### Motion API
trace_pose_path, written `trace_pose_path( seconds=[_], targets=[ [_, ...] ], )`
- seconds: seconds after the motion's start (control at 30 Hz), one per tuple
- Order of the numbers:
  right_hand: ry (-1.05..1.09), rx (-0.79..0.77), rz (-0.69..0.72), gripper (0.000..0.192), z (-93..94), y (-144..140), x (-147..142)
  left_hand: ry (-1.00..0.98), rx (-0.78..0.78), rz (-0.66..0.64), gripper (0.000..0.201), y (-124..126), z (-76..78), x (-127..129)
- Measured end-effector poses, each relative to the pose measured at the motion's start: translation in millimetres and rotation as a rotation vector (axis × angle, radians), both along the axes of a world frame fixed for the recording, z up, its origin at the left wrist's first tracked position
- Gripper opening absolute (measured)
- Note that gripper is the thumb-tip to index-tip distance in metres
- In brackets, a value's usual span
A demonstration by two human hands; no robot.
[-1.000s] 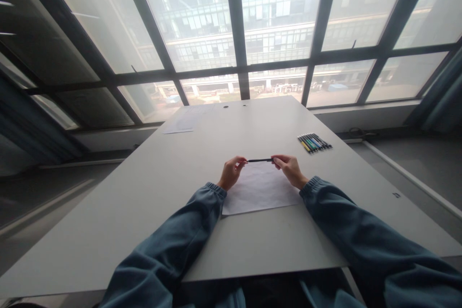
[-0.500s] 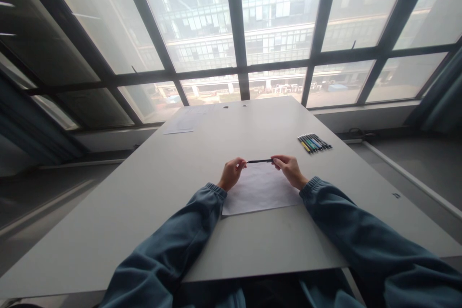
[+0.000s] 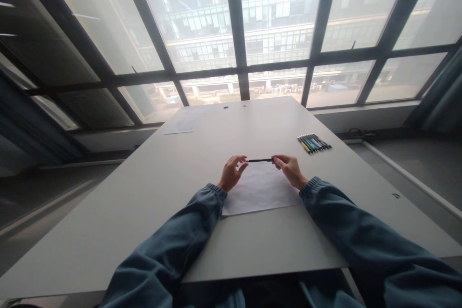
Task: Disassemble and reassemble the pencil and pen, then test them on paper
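A thin black pen (image 3: 259, 160) is held level above a white sheet of paper (image 3: 260, 191) on the grey table (image 3: 151, 192). My right hand (image 3: 288, 169) pinches the pen's right end between its fingertips. My left hand (image 3: 233, 172) is just left of the pen's other end, fingers spread, a small gap between them and the pen tip. Both forearms in blue sleeves rest on the table.
A row of several coloured pens (image 3: 314, 143) lies on the table to the right, beyond my right hand. Another sheet of paper (image 3: 182, 122) lies at the far left of the table. Large windows stand behind the table's far edge.
My left hand has let go of the pen's left end and its fingers have spread apart. My right hand and the pen have stayed where they were.
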State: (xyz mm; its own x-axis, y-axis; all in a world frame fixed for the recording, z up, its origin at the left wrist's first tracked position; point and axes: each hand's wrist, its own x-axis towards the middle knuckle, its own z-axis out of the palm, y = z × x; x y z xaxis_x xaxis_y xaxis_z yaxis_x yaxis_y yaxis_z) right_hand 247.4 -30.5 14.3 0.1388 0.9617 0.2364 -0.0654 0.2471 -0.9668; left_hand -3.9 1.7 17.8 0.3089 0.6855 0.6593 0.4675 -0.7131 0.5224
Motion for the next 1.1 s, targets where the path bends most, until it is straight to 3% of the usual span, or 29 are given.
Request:
trace_pose_path(
  seconds=[0.33, 1.1],
  targets=[
    [0.011, -0.004, 0.008, 0.034, -0.6, -0.1, 0.2, 0.019, 0.053, -0.009, 0.009, 0.1, 1.0, -0.1],
    [0.024, 0.011, 0.026, 0.033, -1.6, -0.4, 0.1, 0.06, 0.012, -0.007, 0.03, 1.2, -1.1, -1.1]
  ],
)
